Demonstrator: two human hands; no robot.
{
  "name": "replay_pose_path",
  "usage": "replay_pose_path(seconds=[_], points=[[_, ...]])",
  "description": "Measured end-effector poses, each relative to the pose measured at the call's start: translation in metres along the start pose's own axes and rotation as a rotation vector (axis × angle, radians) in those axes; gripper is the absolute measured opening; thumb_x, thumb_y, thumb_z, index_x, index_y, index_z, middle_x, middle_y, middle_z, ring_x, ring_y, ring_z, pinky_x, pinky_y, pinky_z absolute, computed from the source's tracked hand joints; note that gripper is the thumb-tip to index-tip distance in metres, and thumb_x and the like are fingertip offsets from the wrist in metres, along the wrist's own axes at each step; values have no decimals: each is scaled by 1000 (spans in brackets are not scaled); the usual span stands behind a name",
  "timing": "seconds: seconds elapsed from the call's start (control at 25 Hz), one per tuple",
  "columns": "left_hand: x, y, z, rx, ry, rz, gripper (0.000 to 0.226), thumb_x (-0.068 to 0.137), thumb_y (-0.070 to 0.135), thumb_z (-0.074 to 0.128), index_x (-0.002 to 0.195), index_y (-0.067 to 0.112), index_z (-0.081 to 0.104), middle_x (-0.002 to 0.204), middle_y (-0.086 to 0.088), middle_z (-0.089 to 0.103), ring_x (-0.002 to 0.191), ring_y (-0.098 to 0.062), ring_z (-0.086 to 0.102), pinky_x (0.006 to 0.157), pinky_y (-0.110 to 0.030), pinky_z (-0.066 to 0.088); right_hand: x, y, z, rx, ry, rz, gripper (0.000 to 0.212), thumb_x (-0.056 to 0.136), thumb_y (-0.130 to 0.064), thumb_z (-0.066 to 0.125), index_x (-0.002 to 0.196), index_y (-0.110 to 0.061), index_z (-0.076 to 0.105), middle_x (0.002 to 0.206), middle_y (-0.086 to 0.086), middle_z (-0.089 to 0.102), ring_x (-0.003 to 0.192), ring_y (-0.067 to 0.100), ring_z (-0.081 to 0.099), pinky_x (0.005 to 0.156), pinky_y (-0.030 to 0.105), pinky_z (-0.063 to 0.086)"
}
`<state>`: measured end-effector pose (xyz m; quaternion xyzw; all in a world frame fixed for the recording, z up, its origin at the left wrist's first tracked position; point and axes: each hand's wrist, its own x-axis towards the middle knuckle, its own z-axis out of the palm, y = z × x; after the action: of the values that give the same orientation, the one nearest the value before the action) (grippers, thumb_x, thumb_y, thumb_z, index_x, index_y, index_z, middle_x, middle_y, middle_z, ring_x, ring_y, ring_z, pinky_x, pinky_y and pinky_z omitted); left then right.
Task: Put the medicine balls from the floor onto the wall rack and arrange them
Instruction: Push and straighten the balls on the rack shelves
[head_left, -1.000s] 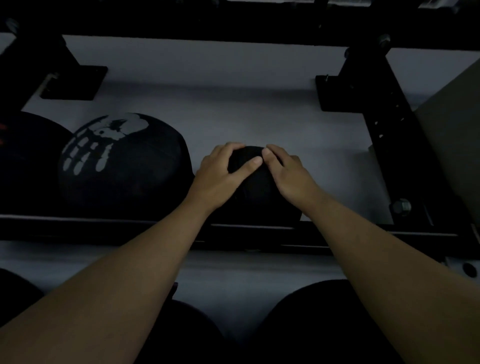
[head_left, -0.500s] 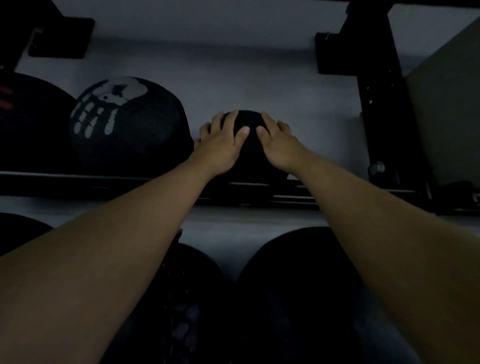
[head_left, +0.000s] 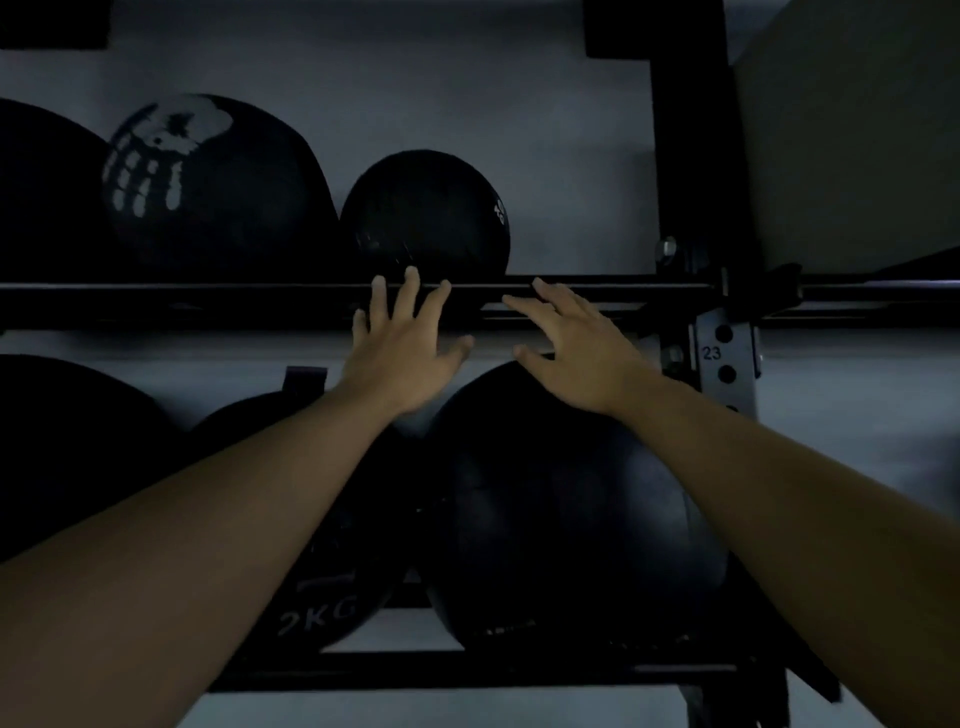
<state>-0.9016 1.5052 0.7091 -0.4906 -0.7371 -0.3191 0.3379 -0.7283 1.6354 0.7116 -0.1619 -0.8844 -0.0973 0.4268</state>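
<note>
A small black medicine ball (head_left: 426, 213) rests on the upper rail of the black wall rack (head_left: 597, 301), touching a larger black ball with a white handprint (head_left: 208, 182) on its left. My left hand (head_left: 405, 343) hovers just below the small ball, fingers spread, holding nothing. My right hand (head_left: 576, 348) is beside it, also spread and empty, over the rail. On the lower tier sit a big black ball (head_left: 561, 499) and a ball marked 2KG (head_left: 322, 582), partly hidden by my left forearm.
Further dark balls sit at the far left on both tiers (head_left: 36, 187) (head_left: 62, 441). A black upright post (head_left: 685, 145) with a bolted bracket numbered 23 (head_left: 722, 358) bounds the rack on the right. A pale wall lies behind, a beige panel (head_left: 852, 130) at right.
Both hands have let go of the small ball and drawn back below the upper rail, fingers now spread. The view has tilted down, showing the lower tier.
</note>
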Motion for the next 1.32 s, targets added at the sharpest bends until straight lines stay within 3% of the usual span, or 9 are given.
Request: replay_pose_path(seconds=[0.08, 0.2, 0.32, 0.56, 0.72, 0.84, 0.96, 1.16, 1.32], points=[[-19, 12, 11, -119, -68, -26, 73, 107, 64, 39, 171, 34, 19, 184, -2, -7, 169, -34, -4, 133, -59, 8, -25, 5, 0, -2, -39, 91, 62, 104, -51, 48, 163, -40, 29, 175, 4, 23, 161, 28, 18, 126, 50, 19], [-53, 26, 32, -313, -192, -104, 73, 104, 72, 32, 167, 35, 29, 179, -2, 19, 164, -36, 20, 129, -58, 26, -69, 14, 0, 64, -87, 277, 63, 103, -64, 36, 162, -43, 29, 174, 1, 24, 159, 29, 21, 124, 54, 22], [-84, 33, 49, -500, -275, -197, 78, 102, 76, 30, 170, 40, 15, 181, -1, 13, 165, -40, 15, 131, -59, 23, -99, 14, 5, 98, -84, 365, 66, 104, -68, 26, 165, -46, 16, 177, -1, 12, 163, 29, 9, 126, 59, 13], [-112, 43, 65, -693, -162, -290, 83, 97, 81, 37, 169, 50, 9, 183, 7, 0, 169, -31, -4, 132, -68, 3, -109, 7, 24, 126, -44, 390, 62, 108, -60, 21, 166, -45, 5, 179, 0, -3, 164, 27, -7, 127, 57, -3], [-114, 54, 71, -783, -58, -342, 89, 90, 79, 57, 166, 51, 20, 182, 9, 9, 169, -25, 0, 131, -65, -2, -109, 26, 20, 322, 67, 353, 57, 107, -58, 34, 162, -45, 27, 175, -2, 19, 161, 26, 12, 128, 58, 5], [-117, 56, 78, -815, 25, -349, 91, 86, 80, 62, 165, 50, 27, 180, 11, 17, 168, -22, 9, 133, -64, 4, -101, 42, 19, 433, 139, 408, 52, 106, -57, 40, 155, -41, 42, 166, -1, 36, 155, 27, 26, 127, 59, 16], [-123, 60, 87, -861, 123, -417, 109, 65, 92, 57, 162, 50, 33, 177, 9, 23, 166, -24, 18, 132, -65, 16, -80, 65, 18, 532, 95, 456, 52, 100, -67, 44, 145, -44, 53, 159, 2, 44, 150, 28, 37, 125, 56, 25], [-125, 69, 101, -863, 312, -507, 105, 63, 92, 56, 156, 45, 46, 167, 10, 40, 159, -22, 31, 129, -63, 24, -60, 94, 14, 727, 25, 489, 37, 92, -73, 53, 117, -49, 64, 135, -11, 56, 134, 18, 53, 109, 36, 39], [-122, 56, 106, -952, 347, -462, 90, 72, 83, 61, 150, 38, 55, 157, 7, 52, 151, -20, 45, 128, -55, 34, -62, 94, 22, 686, 28, 431, 63, 90, -79, 48, 138, -42, 61, 144, -7, 57, 140, 23, 52, 115, 41, 39]])
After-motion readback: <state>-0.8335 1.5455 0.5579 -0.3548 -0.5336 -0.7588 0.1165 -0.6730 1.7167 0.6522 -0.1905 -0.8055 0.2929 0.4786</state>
